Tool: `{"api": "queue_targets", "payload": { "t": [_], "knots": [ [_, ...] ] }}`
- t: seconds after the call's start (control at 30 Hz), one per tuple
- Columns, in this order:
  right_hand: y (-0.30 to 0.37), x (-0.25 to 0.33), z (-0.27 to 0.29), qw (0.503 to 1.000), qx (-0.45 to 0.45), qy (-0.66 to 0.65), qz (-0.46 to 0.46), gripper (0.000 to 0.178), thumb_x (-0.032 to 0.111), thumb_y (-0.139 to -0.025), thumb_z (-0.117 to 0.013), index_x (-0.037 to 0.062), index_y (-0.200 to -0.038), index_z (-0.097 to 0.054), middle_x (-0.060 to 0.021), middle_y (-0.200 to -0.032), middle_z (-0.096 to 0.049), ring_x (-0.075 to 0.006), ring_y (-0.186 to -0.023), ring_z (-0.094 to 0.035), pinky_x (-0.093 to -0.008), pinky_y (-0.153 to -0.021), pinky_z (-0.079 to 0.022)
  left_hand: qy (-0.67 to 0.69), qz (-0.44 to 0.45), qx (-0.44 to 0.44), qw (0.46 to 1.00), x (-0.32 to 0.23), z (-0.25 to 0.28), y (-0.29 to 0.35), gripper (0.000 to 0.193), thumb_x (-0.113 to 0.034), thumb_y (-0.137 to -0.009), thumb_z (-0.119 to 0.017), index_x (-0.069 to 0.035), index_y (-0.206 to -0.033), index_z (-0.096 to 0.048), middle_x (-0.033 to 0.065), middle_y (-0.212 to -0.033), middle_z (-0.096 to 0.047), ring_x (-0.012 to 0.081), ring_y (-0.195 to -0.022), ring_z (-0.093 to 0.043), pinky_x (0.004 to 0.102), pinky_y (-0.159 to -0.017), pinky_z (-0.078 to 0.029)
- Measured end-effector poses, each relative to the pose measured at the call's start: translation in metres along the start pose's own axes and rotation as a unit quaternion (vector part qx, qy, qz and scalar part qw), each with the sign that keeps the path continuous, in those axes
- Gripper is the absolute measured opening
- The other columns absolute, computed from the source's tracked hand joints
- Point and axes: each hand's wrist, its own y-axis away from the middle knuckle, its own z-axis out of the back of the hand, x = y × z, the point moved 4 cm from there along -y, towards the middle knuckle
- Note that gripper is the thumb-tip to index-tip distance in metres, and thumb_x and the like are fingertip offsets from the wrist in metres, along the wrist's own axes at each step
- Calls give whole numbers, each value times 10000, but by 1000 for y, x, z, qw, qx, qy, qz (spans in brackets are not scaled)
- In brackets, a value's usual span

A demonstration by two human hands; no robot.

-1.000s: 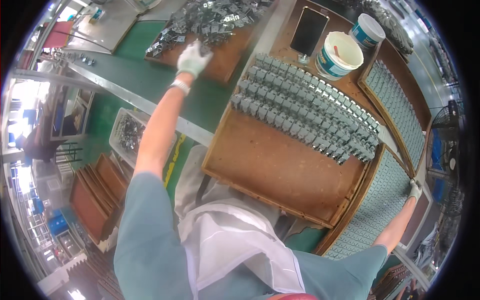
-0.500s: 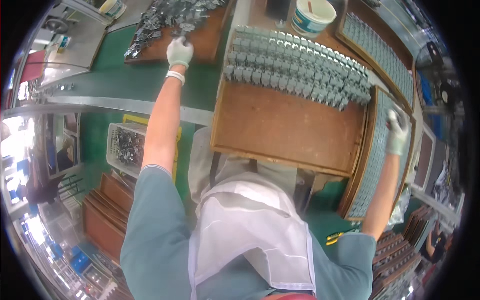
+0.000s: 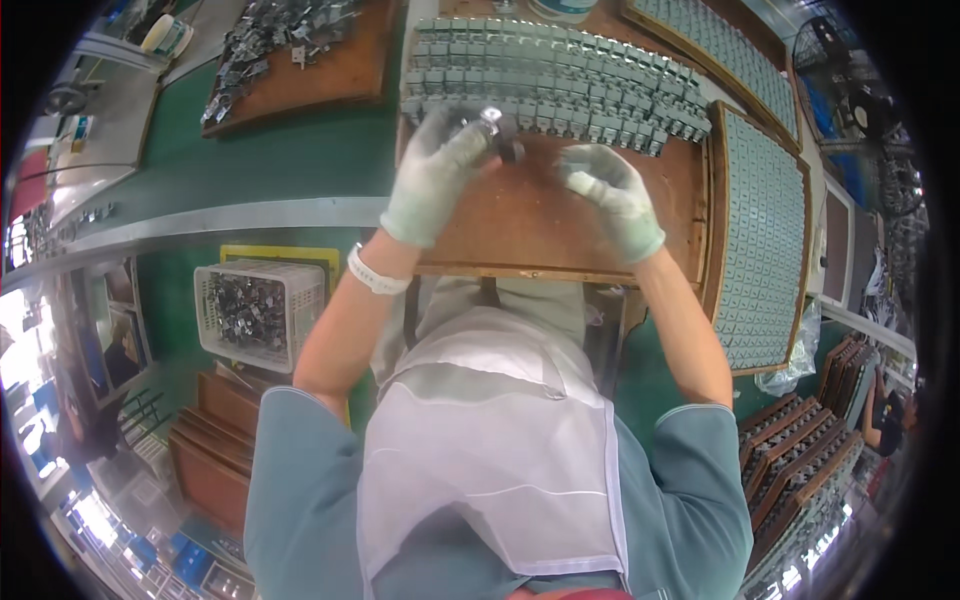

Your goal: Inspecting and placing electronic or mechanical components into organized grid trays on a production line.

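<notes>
- Over the wooden board (image 3: 540, 225): both hands pulled in from wide reaches.
- Left hand (image 3: 437, 172) clamped on metal part (image 3: 487, 122).
- Right hand (image 3: 612, 195) curled beside it, contents unclear; assembly apparently starting.

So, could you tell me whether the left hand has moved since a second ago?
Yes. The left hand came back from the far tray of loose metal parts to the wooden board, holding a small metal part.
</notes>
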Motion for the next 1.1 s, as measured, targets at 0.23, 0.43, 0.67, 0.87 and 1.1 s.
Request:
{"api": "queue_targets", "payload": {
  "t": [0.23, 0.43, 0.67, 0.87, 1.1],
  "knots": [
    [3, -5, -21, 1000, 5, 4, 14, 333, 55, -854, -693, -22, -1165, -606, -88, -1104, -666, -157, -1017, -617, -303, -910, -490, 58, 92, 18, 994, 61, -2, 9, 360, -279, -990, -554, 2, -1215, -563, 93, -1060, -674, 172, -879, -675, 270, -679, -539],
    [2, -8, -17, 999, 6, 21, 25, 366, 57, -853, -701, -43, -1187, -592, -112, -1147, -650, -171, -1044, -616, -328, -933, -493, -85, 98, 31, 991, 64, -9, 16, 394, -297, -1010, -522, 28, -1227, -574, 70, -1022, -668, 142, -862, -648, 255, -686, -505],
    [9, -2, -20, 987, 14, 122, 106, 292, 1, -820, -738, -41, -1104, -684, -57, -1082, -647, -146, -969, -645, -267, -854, -516, -65, 120, 49, 989, 71, -8, 29, 516, -456, -1015, -470, 30, -1126, -603, 82, -898, -664, 153, -751, -656, 259, -642, -488],
    [13, 0, -19, 969, -13, 233, 77, 247, 1, -776, -761, -26, -1015, -706, -48, -940, -634, -118, -856, -628, -259, -766, -510, -159, 112, 23, 981, 59, -16, 33, 467, -399, -1017, -467, 38, -1035, -629, 85, -817, -653, 157, -635, -642, 259, -548, -492],
    [17, -6, -22, 930, 24, 354, 96, 169, 4, -751, -774, -30, -881, -672, -67, -918, -631, -132, -808, -619, -275, -711, -503, -294, 204, 92, 929, 56, 0, 10, 420, -321, -1011, -486, 55, -975, -670, 79, -784, -673, 136, -588, -630, 246, -431, -481]
  ]
}}
